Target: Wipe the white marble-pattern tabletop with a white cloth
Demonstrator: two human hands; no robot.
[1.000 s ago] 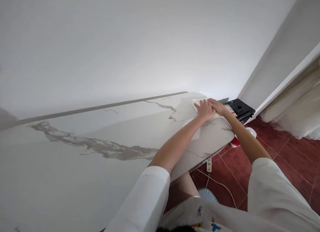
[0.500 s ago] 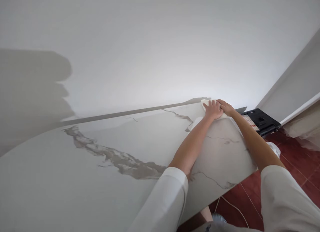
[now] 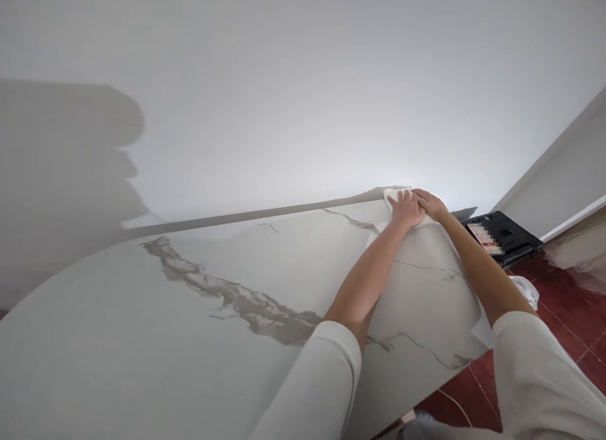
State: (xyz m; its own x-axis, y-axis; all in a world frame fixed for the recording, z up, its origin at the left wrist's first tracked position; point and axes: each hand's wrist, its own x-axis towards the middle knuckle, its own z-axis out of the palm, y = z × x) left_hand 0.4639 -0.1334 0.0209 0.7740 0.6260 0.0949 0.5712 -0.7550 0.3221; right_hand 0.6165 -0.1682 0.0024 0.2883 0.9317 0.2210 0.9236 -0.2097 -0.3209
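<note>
Both of my hands are on a folded white cloth [image 3: 392,195] at the far edge of a white, marble-patterned tabletop [image 3: 227,257], close to the wall. My left hand [image 3: 407,209] presses down on the cloth with its fingers spread over it. Right beside it, my right hand [image 3: 430,204] grips the cloth's right side, its fingers touching the left hand. Part of the cloth is hidden under both hands.
A white wall [image 3: 293,99] rises behind the tabletop. Beyond its right end lies a black case [image 3: 514,235] with a label. White crumpled material [image 3: 526,290] and a pale cable [image 3: 454,402] lie on the red tiled floor [image 3: 563,314].
The view has shifted, so the tabletop and black case appear farther right. My hands, still on the cloth, have moved slightly left relative to the tabletop's veins.
</note>
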